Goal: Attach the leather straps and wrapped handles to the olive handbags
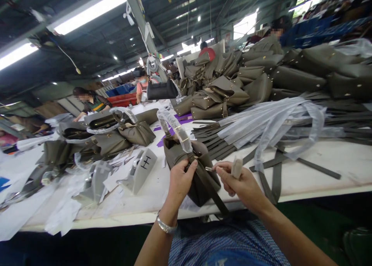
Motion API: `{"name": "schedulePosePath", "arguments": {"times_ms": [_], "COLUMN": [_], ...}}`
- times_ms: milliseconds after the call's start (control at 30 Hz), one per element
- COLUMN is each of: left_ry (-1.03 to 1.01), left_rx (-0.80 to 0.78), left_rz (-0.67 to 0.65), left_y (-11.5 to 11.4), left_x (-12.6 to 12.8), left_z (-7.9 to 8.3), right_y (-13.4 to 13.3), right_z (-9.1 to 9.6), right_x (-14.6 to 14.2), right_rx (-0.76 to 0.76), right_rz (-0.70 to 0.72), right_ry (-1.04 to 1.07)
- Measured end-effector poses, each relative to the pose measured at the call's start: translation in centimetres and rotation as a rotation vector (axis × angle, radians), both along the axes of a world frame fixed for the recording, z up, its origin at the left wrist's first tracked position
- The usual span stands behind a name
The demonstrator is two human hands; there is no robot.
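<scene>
An olive-grey handbag stands at the near edge of the white table, its handle wrapped in clear plastic. My left hand is closed on the bag's upper edge, thumb over the top. My right hand is closed beside the bag, pinching a small metal piece at the strap and keeping a small beige tag between its fingers. The dark strap runs down from the bag past the table edge.
Piles of olive-grey handbags fill the back right. Plastic-wrapped straps lie fanned across the table. More bags and paper scraps cover the left side. A black bag hangs behind. Other people work at the far left.
</scene>
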State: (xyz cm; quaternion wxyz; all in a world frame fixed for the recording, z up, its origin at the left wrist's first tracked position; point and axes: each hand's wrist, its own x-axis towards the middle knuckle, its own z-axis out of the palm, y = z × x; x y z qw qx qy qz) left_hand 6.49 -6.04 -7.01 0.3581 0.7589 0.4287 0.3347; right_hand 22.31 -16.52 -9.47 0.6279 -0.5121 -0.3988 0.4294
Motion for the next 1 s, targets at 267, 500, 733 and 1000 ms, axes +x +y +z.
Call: {"name": "schedulePosePath", "arguments": {"times_ms": [267,500,733,1000], "left_ry": [0.024,0.027,0.085,0.058], "left_rx": [0.07,0.096,0.146,0.129], "left_rz": [0.03,0.067,0.104,0.112], "left_y": [-0.4,-0.7,-1.4,-1.9], "left_x": [-0.1,0.1,0.3,0.2], "left_z": [-0.1,-0.7,-0.9,-1.2], "right_y": [0.5,0.9,1.1,1.1], "right_z": [1.0,0.8,1.2,0.8], "right_x": [-2.9,-3.3,-2.8,-3.6], "right_rx": [0.018,0.037,0.011,0.127], "right_rz": [-0.202,-0.208,-0.111,-0.061], "right_ry": [-0.489,-0.627,-0.675,-0.739]}}
